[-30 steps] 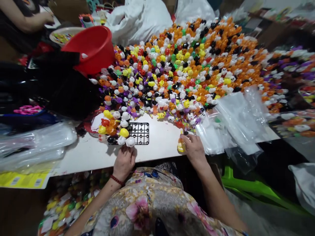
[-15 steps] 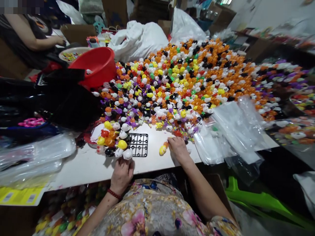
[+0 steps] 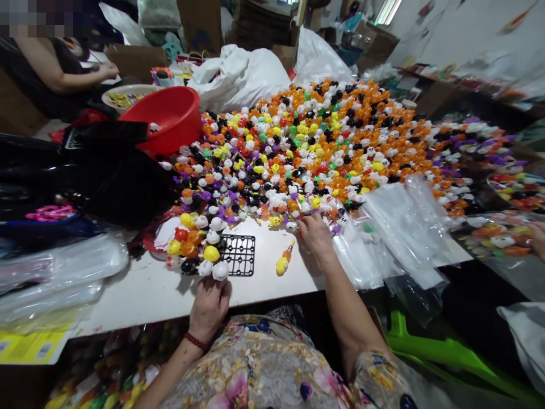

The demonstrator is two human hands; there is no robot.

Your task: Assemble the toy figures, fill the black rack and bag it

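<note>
My left hand rests at the table's front edge, fingers curled in against the white toy heads at the near side of a black plastic grid. Whatever its fingertips grip is hidden. Small animal-head toys in yellow, red, orange, white and black cover the grid's left part; its right part shows bare openings. My right hand reaches to the near edge of a big pile of such toys, fingers slightly apart and partly hidden, with nothing visible in them. A yellow-and-orange toy lies alone on the white table between my hands.
Clear plastic bags lie right of my right hand, others at far left. A red basin and black bag stand left of the pile. Another person's arm shows at back left; a hand at the right edge.
My right hand has let go of the yellow-and-orange toy and moved away to the pile's edge. My left hand stays at the grid. Another person's hand has appeared at the right edge.
</note>
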